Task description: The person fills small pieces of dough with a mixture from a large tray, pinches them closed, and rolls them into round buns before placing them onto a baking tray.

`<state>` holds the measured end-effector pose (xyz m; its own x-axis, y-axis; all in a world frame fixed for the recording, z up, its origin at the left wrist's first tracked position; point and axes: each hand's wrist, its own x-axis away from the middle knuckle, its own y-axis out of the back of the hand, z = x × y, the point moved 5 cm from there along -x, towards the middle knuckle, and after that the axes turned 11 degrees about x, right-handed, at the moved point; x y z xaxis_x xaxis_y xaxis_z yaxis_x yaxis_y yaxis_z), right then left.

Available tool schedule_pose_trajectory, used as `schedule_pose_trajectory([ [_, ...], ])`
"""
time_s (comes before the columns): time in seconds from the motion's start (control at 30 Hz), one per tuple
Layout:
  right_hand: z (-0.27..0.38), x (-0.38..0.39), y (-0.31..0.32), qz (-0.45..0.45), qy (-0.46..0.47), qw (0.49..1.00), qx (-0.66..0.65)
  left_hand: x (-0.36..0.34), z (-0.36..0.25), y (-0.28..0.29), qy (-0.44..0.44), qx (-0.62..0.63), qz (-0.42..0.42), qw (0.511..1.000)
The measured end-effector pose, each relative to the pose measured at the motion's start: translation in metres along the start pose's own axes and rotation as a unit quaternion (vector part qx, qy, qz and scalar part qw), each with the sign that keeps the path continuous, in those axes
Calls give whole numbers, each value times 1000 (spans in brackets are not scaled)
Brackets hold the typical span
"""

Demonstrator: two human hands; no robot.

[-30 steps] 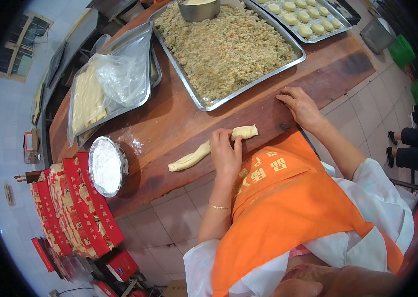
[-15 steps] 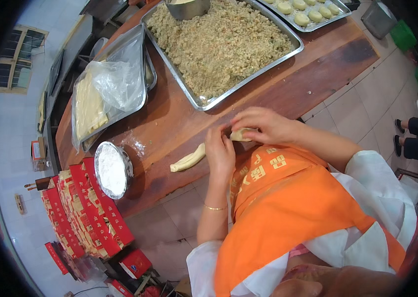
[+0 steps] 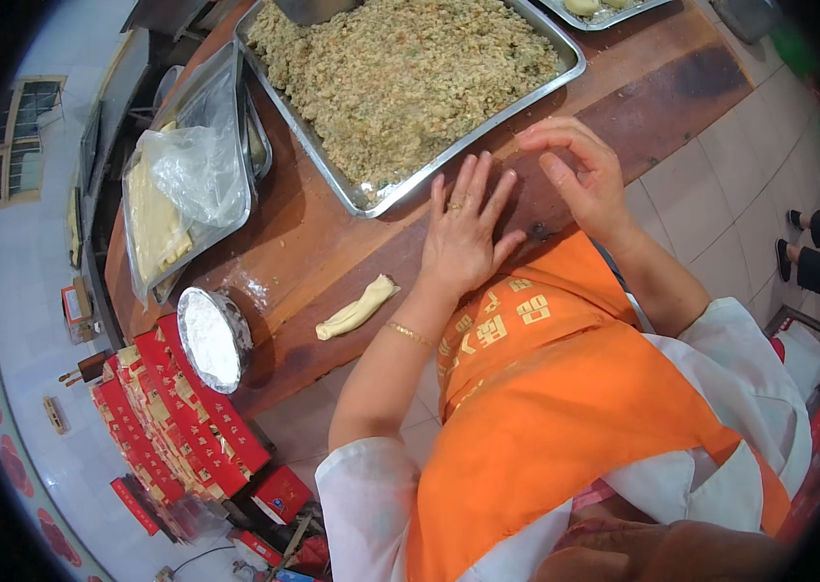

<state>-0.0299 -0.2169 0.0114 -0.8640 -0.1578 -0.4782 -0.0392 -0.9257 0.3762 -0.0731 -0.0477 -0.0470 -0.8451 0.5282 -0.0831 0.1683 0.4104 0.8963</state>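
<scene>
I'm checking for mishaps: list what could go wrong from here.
The bowl of white powder appears close to the edge of the wooden table, so a bump might spill it. The dough piece lies near the left forearm, which could brush it if the arm shifts.

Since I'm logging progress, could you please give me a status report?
Left hand spread palm-down over tabletop, anything beneath hidden. Right hand open beside it. Dough piece lying apart, untouched. Metal tray close ahead.
</scene>
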Motion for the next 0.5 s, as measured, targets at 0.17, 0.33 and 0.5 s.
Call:
schedule_pose_trajectory([
  [0.17,11,-16,1,-29,20,998,-48,-16,9,2,47,45,-11,998],
  [0.33,22,-12,20,-9,61,998,-7,-20,29,14,11,170,-97,980],
  [0.5,7,7,31,-43,-4,999,-1,-29,18,14,-61,65,-150,985],
])
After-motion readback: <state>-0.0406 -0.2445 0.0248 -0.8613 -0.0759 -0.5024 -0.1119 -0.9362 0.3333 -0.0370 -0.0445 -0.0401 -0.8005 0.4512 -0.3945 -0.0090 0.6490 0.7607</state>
